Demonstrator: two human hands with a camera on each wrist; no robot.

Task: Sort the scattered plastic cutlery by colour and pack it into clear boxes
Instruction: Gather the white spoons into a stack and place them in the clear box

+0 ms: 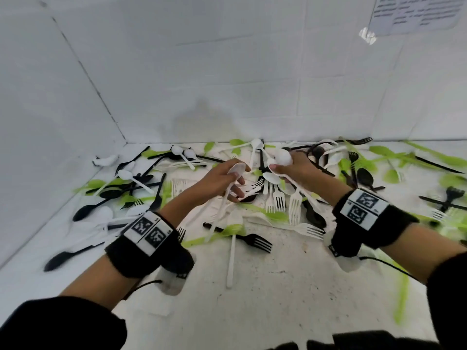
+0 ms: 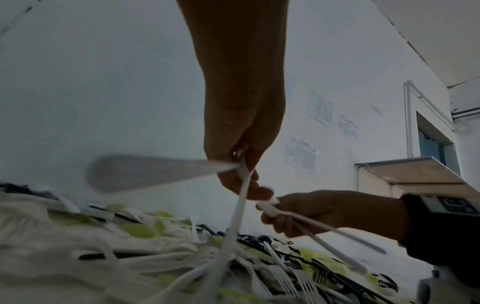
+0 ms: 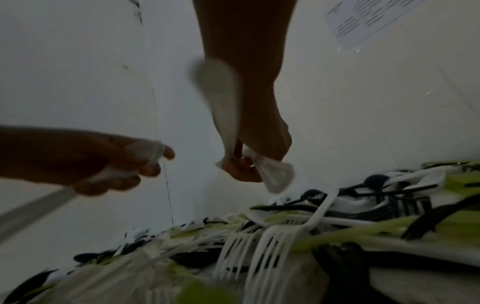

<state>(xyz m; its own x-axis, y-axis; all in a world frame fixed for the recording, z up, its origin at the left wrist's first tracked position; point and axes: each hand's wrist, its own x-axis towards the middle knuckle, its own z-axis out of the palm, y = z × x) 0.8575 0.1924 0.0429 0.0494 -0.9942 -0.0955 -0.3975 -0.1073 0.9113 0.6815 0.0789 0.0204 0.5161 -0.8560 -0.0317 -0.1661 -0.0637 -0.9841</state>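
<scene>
Head view: nearest the camera are two black sleeves and forearms, each wrist wrapped in a black band bearing a white tag with square black-and-white markers. Just beyond them, on the speckled white surface, a white knife lies lengthwise, touching a black fork and a blurred green piece beside it.

Further out, both hands are raised over the middle of the pile. The left hand has its fingers curled round white spoons; the bowl shows above the thumb and the handles hang down below the palm. The left wrist view shows one handle running down from the grip into the heap and a blurred bowl sticking out sideways. The right hand is also closed, gripping a bundle of white cutlery: a spoon bowl stands above the knuckles, another lies under the fingers, and handles trail back toward the wrist. The hands are near each other but apart.

Under and between them lie several white forks, tines toward the camera. Behind, white, black and green cutlery is scattered to the white walls, where a printed sheet is taped at upper right.
</scene>
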